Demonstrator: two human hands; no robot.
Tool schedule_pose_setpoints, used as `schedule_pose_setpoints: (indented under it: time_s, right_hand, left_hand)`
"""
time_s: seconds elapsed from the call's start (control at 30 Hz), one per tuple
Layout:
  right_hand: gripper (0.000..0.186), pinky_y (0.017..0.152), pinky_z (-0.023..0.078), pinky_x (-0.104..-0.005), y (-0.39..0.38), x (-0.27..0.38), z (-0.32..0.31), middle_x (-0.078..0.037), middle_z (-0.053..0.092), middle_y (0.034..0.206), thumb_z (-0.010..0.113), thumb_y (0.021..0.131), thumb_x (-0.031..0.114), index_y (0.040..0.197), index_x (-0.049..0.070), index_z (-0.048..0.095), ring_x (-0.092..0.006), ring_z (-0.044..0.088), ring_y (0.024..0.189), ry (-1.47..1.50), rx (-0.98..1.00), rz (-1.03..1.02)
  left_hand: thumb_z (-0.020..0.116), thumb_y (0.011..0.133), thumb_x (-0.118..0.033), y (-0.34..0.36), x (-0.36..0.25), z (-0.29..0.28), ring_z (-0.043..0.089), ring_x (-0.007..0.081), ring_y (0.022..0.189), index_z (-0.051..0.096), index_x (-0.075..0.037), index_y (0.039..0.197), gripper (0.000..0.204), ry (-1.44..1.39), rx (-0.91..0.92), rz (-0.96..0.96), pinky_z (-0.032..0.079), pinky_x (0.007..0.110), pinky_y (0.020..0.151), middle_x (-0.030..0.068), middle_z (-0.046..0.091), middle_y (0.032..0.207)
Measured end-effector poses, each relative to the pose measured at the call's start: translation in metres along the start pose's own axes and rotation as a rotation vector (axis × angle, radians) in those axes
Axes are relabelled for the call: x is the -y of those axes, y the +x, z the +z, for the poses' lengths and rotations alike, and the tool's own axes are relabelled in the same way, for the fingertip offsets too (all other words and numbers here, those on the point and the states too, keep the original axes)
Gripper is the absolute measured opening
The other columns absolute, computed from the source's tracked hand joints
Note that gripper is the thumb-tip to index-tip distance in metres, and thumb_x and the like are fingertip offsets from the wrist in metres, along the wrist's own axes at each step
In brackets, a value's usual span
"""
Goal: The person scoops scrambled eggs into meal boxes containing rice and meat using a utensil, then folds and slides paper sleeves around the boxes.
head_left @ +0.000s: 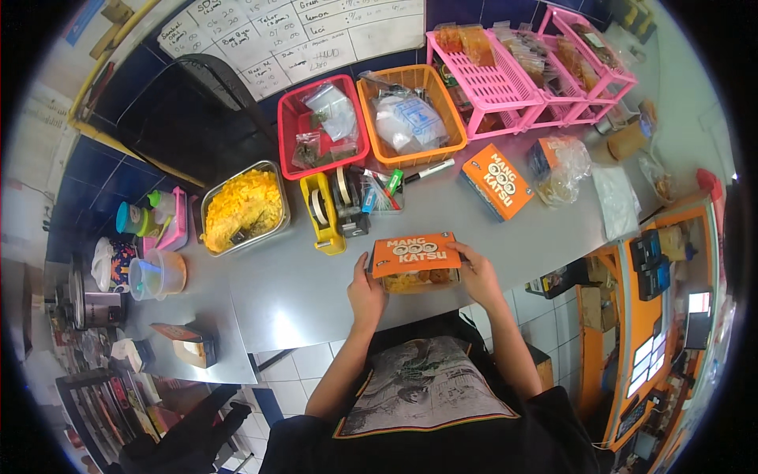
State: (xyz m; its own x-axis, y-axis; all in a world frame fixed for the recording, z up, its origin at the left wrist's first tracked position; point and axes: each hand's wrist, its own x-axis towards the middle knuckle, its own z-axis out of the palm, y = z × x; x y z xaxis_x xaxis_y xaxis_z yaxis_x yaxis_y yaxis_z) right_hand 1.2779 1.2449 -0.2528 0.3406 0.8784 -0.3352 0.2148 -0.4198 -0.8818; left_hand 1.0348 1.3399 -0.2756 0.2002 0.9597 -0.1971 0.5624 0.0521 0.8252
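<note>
Between my two hands, at the front edge of the metal table, is an orange cardboard food box [416, 254]. Its lid is partly down, and yellow rice and fried pieces [422, 280] show at the near side. My left hand [368, 286] grips the box's left side, its fingers along the wall. On the right side my right hand [477, 271] holds it, with the thumb near the lid's edge. A yellow tape dispenser [322, 217] stands just beyond my left hand. Farther right lies another closed orange box [497, 182].
A steel tray of yellow rice [245, 207] with a utensil sits left. Red [324, 126] and orange baskets [412, 114] hold plastic bags at the back. Pink racks [505, 95] carry sauce packets. A bagged box [559, 170] stands right; plastic tubs [158, 275] stand left.
</note>
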Motion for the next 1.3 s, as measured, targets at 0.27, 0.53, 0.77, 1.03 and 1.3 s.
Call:
schedule_pose_setpoints:
  time_s: [0.27,0.53,0.77,1.03,1.3]
  right_hand:
    - [0.044,0.107,0.044,-0.035,-0.001,-0.053,-0.006,-0.008,0.064,0.136,0.051,0.09,0.004,0.132,0.002,0.064,-0.0223,0.055,0.129,0.416,0.135,-0.101]
    - [0.043,0.117,0.035,-0.0471,0.015,-0.012,0.017,-0.018,0.06,0.142,0.052,0.104,0.032,0.137,0.006,0.061,-0.0354,0.052,0.136,0.028,0.029,0.171]
    - [0.049,0.117,0.029,-0.0637,0.028,-0.019,0.01,-0.022,0.056,0.143,0.059,0.1,0.036,0.144,0.015,0.056,-0.0397,0.047,0.139,-0.728,-0.08,-0.005]
    - [0.104,0.122,0.026,-0.06,0.049,0.047,0.002,-0.024,0.039,0.155,0.09,0.069,0.036,0.158,0.024,0.037,-0.0411,0.036,0.146,-1.121,0.606,-0.665]
    - [0.085,0.119,0.032,-0.0541,0.033,0.021,0.007,-0.025,0.037,0.153,0.089,0.066,0.03,0.144,0.035,0.057,-0.0439,0.041,0.139,-0.974,0.391,-0.772]
  left_hand:
    - [0.047,0.092,-0.002,0.007,0.048,0.006,0.073,0.0313,0.106,0.054,-0.002,0.144,0.052,-0.183,-0.015,0.2,0.056,0.041,0.09,0.0259,0.07,0.12]
    - [0.045,0.105,-0.032,0.016,-0.006,-0.008,0.071,0.044,0.102,0.059,0.001,0.132,0.045,0.083,0.23,-0.12,0.055,0.046,0.091,0.0244,0.074,0.104]
    - [0.055,0.101,-0.044,0.037,0.051,-0.009,0.068,0.0444,0.106,0.056,-0.004,0.14,0.056,0.288,0.426,0.011,0.054,0.049,0.094,0.0221,0.074,0.105]
    - [0.088,0.073,-0.039,0.041,-0.031,-0.026,0.024,0.0401,0.153,0.034,-0.009,0.157,0.104,0.974,0.687,0.556,0.018,0.071,0.119,0.0223,0.028,0.162]
    - [0.087,0.073,-0.038,0.042,-0.024,-0.039,0.041,0.0351,0.14,0.05,-0.006,0.145,0.087,0.748,0.546,0.766,0.026,0.068,0.117,0.0226,0.044,0.143]
